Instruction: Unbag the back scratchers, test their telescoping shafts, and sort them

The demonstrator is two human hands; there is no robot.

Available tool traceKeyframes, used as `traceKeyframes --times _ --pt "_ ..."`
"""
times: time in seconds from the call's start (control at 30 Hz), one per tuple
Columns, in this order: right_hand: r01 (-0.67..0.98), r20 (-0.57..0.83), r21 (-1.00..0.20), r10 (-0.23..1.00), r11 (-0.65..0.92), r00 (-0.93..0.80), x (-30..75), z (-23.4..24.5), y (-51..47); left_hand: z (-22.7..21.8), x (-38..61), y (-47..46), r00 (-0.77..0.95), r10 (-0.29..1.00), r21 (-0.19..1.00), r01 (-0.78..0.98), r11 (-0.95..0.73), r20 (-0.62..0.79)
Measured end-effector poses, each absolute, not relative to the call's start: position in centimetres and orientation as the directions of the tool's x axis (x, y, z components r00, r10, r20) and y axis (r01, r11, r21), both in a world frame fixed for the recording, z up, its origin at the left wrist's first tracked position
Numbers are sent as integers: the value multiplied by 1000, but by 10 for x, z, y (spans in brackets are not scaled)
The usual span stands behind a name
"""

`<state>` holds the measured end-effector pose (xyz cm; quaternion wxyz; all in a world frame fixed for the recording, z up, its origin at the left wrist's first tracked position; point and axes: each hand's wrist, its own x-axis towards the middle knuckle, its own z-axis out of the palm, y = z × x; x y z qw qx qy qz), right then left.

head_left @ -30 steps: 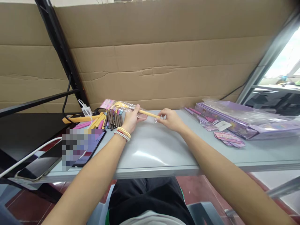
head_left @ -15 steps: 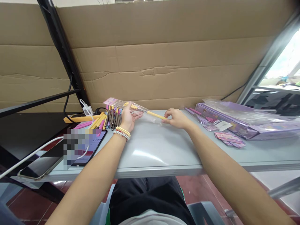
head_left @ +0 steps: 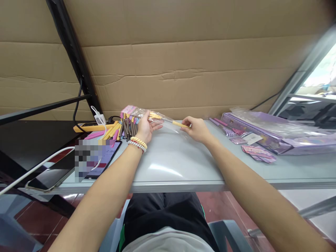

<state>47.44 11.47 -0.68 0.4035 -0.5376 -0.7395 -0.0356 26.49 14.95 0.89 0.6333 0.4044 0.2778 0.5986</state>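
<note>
My left hand [head_left: 147, 128] is closed around a clear plastic bag [head_left: 167, 120], its thumb on top and several fingers stretched out beneath. The bag has a pink printed end [head_left: 128, 109] at its upper left and shows yellow parts inside. My right hand [head_left: 197, 129] pinches the right end of a thin yellow stick [head_left: 179, 124], which points left toward the bag. Whether the stick joins the yellow parts inside is unclear. Just left of my left hand lie several dark sticks [head_left: 128, 128] with colourful tops, partly covered by the bag.
Yellow and pink sticks [head_left: 112, 132] lie at the left, near a phone [head_left: 107, 159], another dark phone [head_left: 52, 175] and a white cable [head_left: 39, 168]. On the right are purple and pink sticks [head_left: 223, 126], printed cards [head_left: 258, 154] and a purple box [head_left: 252, 131] with clear bags. Cardboard [head_left: 168, 77] stands behind.
My right hand and the yellow stick have shifted slightly right and up in view. More yellow shows inside the bag beside my left thumb. The whole view has tilted a little.
</note>
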Motion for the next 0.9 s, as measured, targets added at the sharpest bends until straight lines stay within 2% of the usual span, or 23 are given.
traceKeyframes --times 0.17,0.3,0.4,0.47,0.57,0.67,0.73,0.8,0.9 --pt "835 640 -373 764 404 -84 488 -4 118 7 266 155 -23 986 843 -516 -154 166" --pt "865 659 -317 746 389 -94 505 -6 124 9 263 160 -172 970 807 -541 -237 170" --pt "903 665 -288 746 318 -51 523 -9 130 14 255 163 -275 952 761 -586 -277 135" --pt "918 660 -323 750 231 43 535 -11 133 17 249 165 -275 955 746 -613 -260 107" --pt "880 642 -466 721 95 262 550 -12 136 18 243 166 -184 980 757 -630 -173 72" --pt "765 597 -641 661 54 454 556 -11 137 16 245 164 -17 998 826 -560 -64 66" --pt "676 542 -733 671 84 505 553 -9 137 11 250 162 155 985 908 -420 2 69" --pt "607 490 -785 725 125 484 548 -5 135 4 256 160 321 945 976 -218 11 62" --pt "555 461 -812 784 182 417 538 0 130 -12 264 160 427 901 988 89 -124 74"
